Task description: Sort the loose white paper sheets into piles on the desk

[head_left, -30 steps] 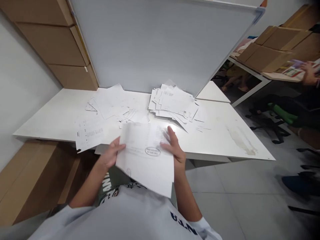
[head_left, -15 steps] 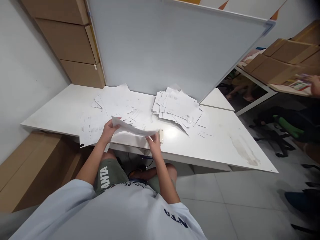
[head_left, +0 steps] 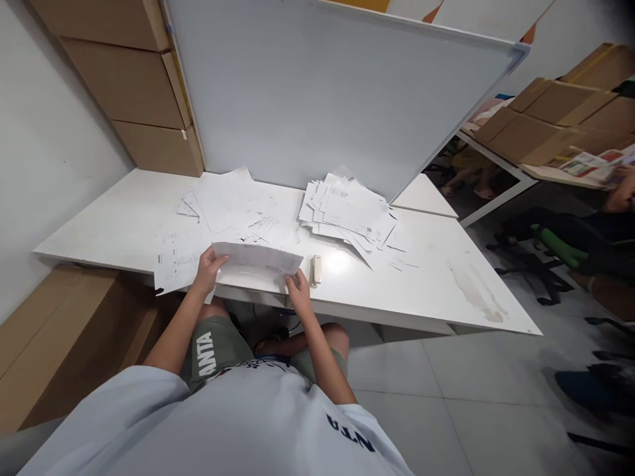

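Note:
In both hands I hold a folded white paper sheet (head_left: 255, 263) with a small oval stamp on it, just above the near table edge. My left hand (head_left: 209, 271) grips its left end, and my right hand (head_left: 298, 292) holds its lower right edge. A small beige stapler (head_left: 316, 270) lies just right of the sheet, close to my right hand. Beyond it is a loose stack of printed papers (head_left: 344, 211). Scattered sheets and scraps (head_left: 223, 206) lie further left, and a printed sheet (head_left: 176, 261) sits beside my left hand.
The white table (head_left: 421, 268) has a stained patch at right. A whiteboard (head_left: 322, 92) stands behind it, with cardboard panels (head_left: 143, 86) along the left wall. At far right, a co-worker's hand (head_left: 621, 193) is near a shelf of flattened boxes (head_left: 546, 129). Chairs stand on the floor.
The sheet, wide open a second ago, is now folded into a narrow strip and has come down toward the table. My hands have moved closer to my body, and the stapler now shows.

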A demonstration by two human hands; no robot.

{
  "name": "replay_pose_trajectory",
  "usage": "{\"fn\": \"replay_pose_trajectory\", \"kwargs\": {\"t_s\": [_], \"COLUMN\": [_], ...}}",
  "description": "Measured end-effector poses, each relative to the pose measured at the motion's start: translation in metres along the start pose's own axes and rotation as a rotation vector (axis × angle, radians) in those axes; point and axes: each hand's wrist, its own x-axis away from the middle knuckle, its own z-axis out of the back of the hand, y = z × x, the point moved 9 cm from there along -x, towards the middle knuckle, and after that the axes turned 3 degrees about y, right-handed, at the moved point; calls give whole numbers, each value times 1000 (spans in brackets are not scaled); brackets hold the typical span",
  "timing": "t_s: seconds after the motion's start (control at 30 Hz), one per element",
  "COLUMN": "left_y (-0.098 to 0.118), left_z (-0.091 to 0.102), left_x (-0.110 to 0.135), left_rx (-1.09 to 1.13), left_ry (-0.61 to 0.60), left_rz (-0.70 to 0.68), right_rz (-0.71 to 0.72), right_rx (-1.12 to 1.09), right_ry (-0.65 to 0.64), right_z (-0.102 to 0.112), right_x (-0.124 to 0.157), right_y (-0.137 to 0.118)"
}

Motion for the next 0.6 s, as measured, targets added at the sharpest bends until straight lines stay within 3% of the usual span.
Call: {"fn": "replay_pose_trajectory", "kwargs": {"t_s": [0.13,0.27,0.43,0.6], "left_y": [0,-4,-18,-28], "left_z": [-3,-23,-68,-122], "left_x": [24,63,100,92], "left_rx": [10,-33,-68,-220], "left_ry": [13,-159,-391,-474], "left_rz": [7,106,175,83], "right_rz": [-28,-196,-445,-538], "right_rx": [-11,-62,-217,-232], "right_ry": [32,75,228,405], "right_z": [23,60,116,172], "right_x": [21,62,114,134], "right_y": [2,26,62,69]}}
